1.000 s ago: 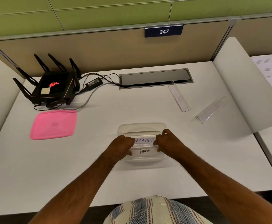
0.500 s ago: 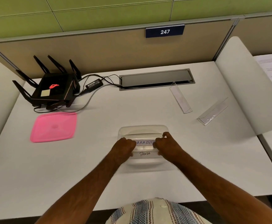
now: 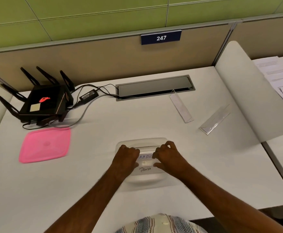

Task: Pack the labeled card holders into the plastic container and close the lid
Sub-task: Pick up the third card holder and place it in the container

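A clear plastic container (image 3: 142,141) sits on the white desk in front of me. Inside it lie two labeled card holders, one reading "PANDA" (image 3: 145,169) nearest me and one with blue lettering (image 3: 145,156) behind it. My left hand (image 3: 126,158) and my right hand (image 3: 168,156) are both inside the container, fingers curled on the ends of the blue-lettered holder. The pink lid (image 3: 45,144) lies flat on the desk to the left. Two more clear card holders rest at the right: one (image 3: 181,108) near the cable slot, another (image 3: 215,120) beside the divider.
A black router (image 3: 42,102) with antennas and its cables stand at the back left. A grey cable slot (image 3: 155,87) runs along the back. A white curved divider (image 3: 251,91) borders the right side, with papers (image 3: 280,76) beyond it.
Both hands have drawn closer together over the blue-lettered holder and pushed it down into the container, uncovering the PANDA label in front.
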{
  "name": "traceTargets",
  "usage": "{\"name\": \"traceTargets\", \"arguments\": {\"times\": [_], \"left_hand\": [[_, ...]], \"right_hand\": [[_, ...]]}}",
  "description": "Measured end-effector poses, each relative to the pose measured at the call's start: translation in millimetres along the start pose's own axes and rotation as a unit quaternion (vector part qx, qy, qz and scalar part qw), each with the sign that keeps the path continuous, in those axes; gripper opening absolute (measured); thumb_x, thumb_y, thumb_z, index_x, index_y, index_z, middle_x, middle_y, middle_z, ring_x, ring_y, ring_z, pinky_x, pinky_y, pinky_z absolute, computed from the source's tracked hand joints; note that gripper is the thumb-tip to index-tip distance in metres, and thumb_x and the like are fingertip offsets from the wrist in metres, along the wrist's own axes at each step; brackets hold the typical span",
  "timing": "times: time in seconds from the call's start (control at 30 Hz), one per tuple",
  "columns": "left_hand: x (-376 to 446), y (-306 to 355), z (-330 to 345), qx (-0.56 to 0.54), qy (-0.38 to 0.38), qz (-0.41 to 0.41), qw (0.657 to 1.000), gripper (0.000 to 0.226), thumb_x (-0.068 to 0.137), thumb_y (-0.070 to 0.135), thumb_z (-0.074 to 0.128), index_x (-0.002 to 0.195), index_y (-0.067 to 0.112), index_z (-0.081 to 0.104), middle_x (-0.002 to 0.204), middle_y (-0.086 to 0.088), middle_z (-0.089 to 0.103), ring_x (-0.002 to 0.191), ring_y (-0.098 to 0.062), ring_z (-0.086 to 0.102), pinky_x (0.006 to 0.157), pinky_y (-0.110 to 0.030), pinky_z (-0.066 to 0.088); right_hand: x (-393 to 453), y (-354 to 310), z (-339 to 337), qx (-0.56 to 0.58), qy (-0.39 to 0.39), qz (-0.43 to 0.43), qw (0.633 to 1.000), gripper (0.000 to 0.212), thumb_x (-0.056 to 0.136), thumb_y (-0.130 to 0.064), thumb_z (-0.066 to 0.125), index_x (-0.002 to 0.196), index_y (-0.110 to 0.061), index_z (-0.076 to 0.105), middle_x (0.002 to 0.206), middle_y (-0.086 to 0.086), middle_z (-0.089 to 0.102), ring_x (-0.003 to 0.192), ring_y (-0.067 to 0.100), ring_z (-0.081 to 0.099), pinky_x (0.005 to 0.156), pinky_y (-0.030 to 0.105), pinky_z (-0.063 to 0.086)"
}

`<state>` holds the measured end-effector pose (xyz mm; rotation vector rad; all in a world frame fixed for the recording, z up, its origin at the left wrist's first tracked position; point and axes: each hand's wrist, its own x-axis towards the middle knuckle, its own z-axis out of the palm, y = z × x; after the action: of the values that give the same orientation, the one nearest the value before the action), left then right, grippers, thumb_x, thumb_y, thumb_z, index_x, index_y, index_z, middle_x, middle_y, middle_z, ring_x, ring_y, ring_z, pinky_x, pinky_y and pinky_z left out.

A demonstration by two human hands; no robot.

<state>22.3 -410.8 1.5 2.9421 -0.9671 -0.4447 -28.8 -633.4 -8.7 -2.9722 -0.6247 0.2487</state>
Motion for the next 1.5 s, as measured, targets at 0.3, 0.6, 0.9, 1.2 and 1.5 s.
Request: {"name": "traceTargets", "arguments": {"times": [0.3,0.6,0.9,1.2,1.5], "left_hand": [[45.9,20.4,-28.0,-0.104,0.171,0.002,0.98,0.014,0.094,0.043,0.065,0.093,0.029,0.067,0.092,0.014,0.069,0.089,-0.012,0.063,0.102,-0.036,0.031],[97.2,32.8,-29.7,-0.169,0.157,0.017,0.973,0.023,0.097,0.042,0.062,0.112,0.026,0.069,0.114,0.014,0.066,0.107,-0.014,0.06,0.096,-0.037,0.042],[137.8,23.2,-23.9,-0.197,0.104,-0.003,0.975,0.037,0.097,0.039,0.063,0.132,0.027,0.063,0.135,0.01,0.061,0.127,-0.016,0.052,0.107,-0.035,0.038],[161.8,12.4,-19.6,-0.21,0.072,-0.006,0.975,0.04,0.096,0.037,0.064,0.134,0.026,0.061,0.138,0.008,0.059,0.129,-0.018,0.052,0.108,-0.039,0.041],[166.9,11.7,-29.5,-0.21,0.081,0.009,0.974,0.046,0.096,0.036,0.066,0.139,0.025,0.055,0.144,0.006,0.053,0.133,-0.019,0.049,0.109,-0.038,0.038]], "right_hand": [[10.9,62.7,-10.2,0.187,0.167,0.21,0.945,0.013,0.097,-0.051,0.053,0.096,-0.039,0.059,0.075,-0.017,0.057,0.079,-0.001,0.057,0.087,0.03,0.022],[18.9,138.1,4.5,0.325,0.18,0.341,0.864,0.029,0.097,-0.032,0.065,0.12,-0.021,0.052,0.084,-0.008,0.053,0.081,0.014,0.057,0.072,0.033,0.049],[50.6,175.2,1.2,0.377,0.124,0.479,0.783,0.045,0.104,-0.036,0.051,0.137,-0.015,0.03,0.118,0.024,0.064,0.093,0.046,0.069,0.082,0.057,0.059],[60.1,181.4,11.6,0.388,0.135,0.456,0.79,0.02,0.107,-0.037,0.038,0.109,-0.019,0.048,0.093,0.011,0.067,0.088,0.038,0.065,0.077,0.044,0.054],[60.4,172.1,-6.4,0.529,0.204,0.417,0.71,0.018,0.108,-0.027,0.042,0.103,-0.016,0.056,0.069,0.009,0.061,0.049,0.02,0.052,0.048,0.032,0.046]]}}
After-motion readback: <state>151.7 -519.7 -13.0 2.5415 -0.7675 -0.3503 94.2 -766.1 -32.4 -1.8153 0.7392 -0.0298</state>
